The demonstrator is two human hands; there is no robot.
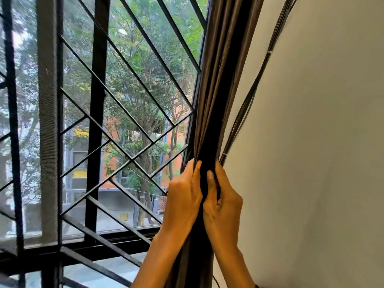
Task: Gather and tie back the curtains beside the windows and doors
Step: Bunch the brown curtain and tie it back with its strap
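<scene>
Your left hand (184,196) and right hand (223,201) grip the gathered curtain (216,100) (no tie is on it yet).

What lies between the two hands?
The gathered curtain: the left hand and right hand grip it from either side, as the head view shows.

Above the grip the gathered curtain (216,90) runs out past the top edge; below it the cloth and both forearms are cut off at the bottom edge. Fingertips of the left hand (184,196) and right hand (223,202) are buried in the folds. The lower end of the cable bundle (249,96) just right of the grip is lost behind the right hand.
</scene>
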